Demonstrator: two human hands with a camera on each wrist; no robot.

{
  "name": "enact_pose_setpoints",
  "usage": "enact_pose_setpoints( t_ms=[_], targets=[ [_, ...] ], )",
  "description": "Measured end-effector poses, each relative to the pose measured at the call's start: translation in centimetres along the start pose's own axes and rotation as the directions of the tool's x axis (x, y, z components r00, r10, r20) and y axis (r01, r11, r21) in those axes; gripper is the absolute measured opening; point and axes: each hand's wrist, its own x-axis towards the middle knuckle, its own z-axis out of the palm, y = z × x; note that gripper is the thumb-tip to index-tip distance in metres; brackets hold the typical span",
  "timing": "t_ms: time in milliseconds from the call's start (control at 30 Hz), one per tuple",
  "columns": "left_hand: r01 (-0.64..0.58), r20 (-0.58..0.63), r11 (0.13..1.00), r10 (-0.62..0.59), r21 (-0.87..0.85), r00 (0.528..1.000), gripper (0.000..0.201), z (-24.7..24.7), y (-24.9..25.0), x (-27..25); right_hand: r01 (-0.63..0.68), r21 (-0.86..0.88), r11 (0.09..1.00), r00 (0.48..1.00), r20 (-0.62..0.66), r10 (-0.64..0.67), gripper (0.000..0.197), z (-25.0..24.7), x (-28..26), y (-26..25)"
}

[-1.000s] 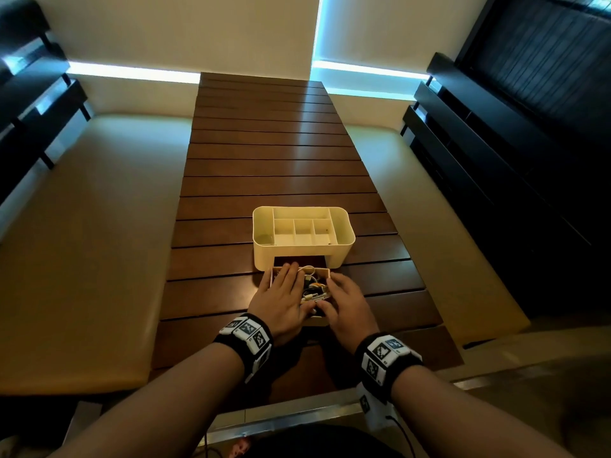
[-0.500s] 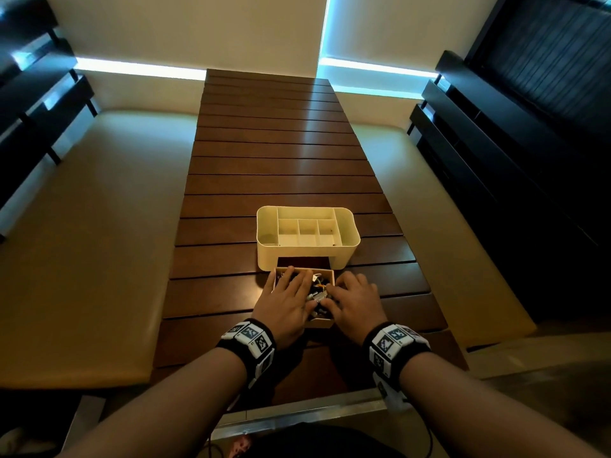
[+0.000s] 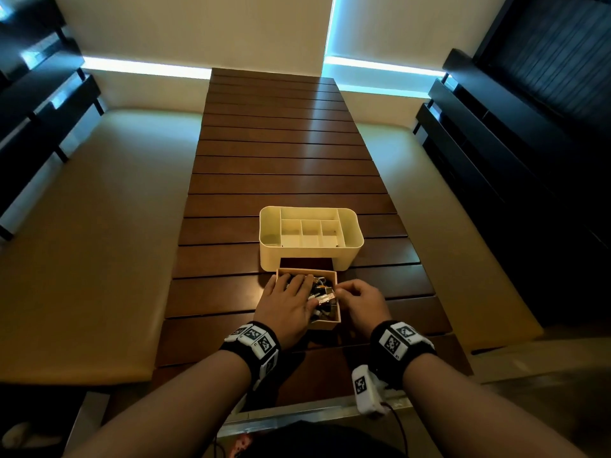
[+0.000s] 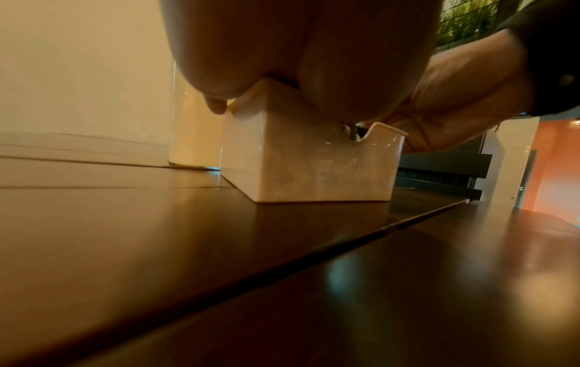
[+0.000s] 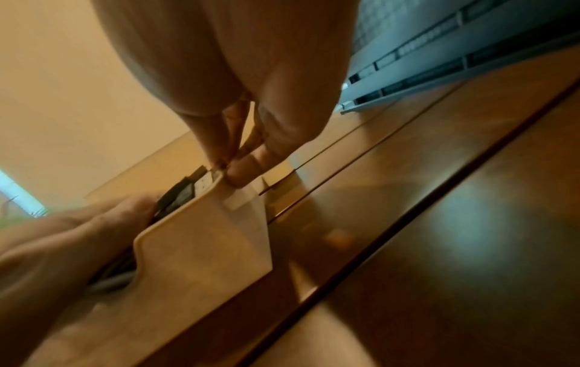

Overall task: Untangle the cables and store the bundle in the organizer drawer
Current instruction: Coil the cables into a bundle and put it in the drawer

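A cream organizer (image 3: 310, 256) stands on the slatted wooden table (image 3: 287, 166). Its drawer (image 3: 330, 322) is pulled out toward me, with the dark cable bundle (image 3: 321, 292) lying inside. My left hand (image 3: 291, 300) lies flat over the bundle with straight fingers and presses it down. My right hand (image 3: 358, 297) is at the drawer's right wall, where thumb and fingertips pinch a light cable plug (image 5: 205, 183) at the rim. The left wrist view shows the drawer (image 4: 313, 168) front with its notch, under the palm. The right wrist view shows the drawer (image 5: 204, 238) and my left hand (image 5: 72, 238).
Padded tan benches (image 3: 82, 242) run along both long sides of the table. Dark slatted furniture (image 3: 515, 180) stands to the right. The table's near edge (image 3: 297, 418) is just below my wrists. Bare table stretches beyond the organizer.
My right hand has slid from above the drawer to its right wall and now pinches at the rim. My left hand has spread further across the cables.
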Motion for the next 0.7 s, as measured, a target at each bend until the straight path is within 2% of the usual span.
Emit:
enact_pose_setpoints(
  t_ms=[67, 133, 200, 300, 500, 600, 700],
  targets=[
    [0.000, 0.002, 1.000, 0.000, -0.002, 1.000, 0.065, 0.0, 0.0, 0.0, -0.063, 0.109, 0.992, 0.997, 0.041, 0.058, 0.009, -0.4, 0.2, -0.2],
    [0.002, -0.003, 1.000, -0.002, -0.003, 1.000, 0.065, 0.0, 0.0, 0.0, -0.082, 0.085, 0.993, 0.994, 0.073, 0.076, 0.004, -0.7, 0.4, -0.5],
    [0.000, -0.005, 1.000, 0.000, -0.006, 1.000, 0.062, 0.0, 0.0, 0.0, -0.051, -0.074, 0.996, 0.996, 0.071, 0.056, 0.002, -0.8, 1.0, -0.8],
    [0.001, -0.015, 1.000, -0.001, -0.013, 1.000, 0.061, -0.3, 0.1, 0.0, 0.020, -0.343, 0.939, 0.998, 0.057, -0.001, 0.007, -0.6, 2.1, -1.3],
    [0.049, -0.029, 0.999, -0.049, -0.008, 0.998, 0.062, -0.3, 0.4, 0.1, 0.088, -0.549, 0.831, 0.996, 0.067, -0.062, 0.017, 0.1, 2.6, -2.5],
    [0.063, -0.026, 0.998, -0.062, 0.022, 0.998, 0.063, -0.2, 0.5, 0.2, 0.169, -0.546, 0.821, 0.985, 0.061, -0.162, 0.020, 0.1, 2.6, -2.7],
    [0.078, -0.031, 0.997, -0.078, 0.025, 0.997, 0.062, -0.2, 0.7, 0.2, 0.355, -0.413, 0.839, 0.927, 0.041, -0.372, 0.009, 0.3, 2.0, -2.3]
  ],
)
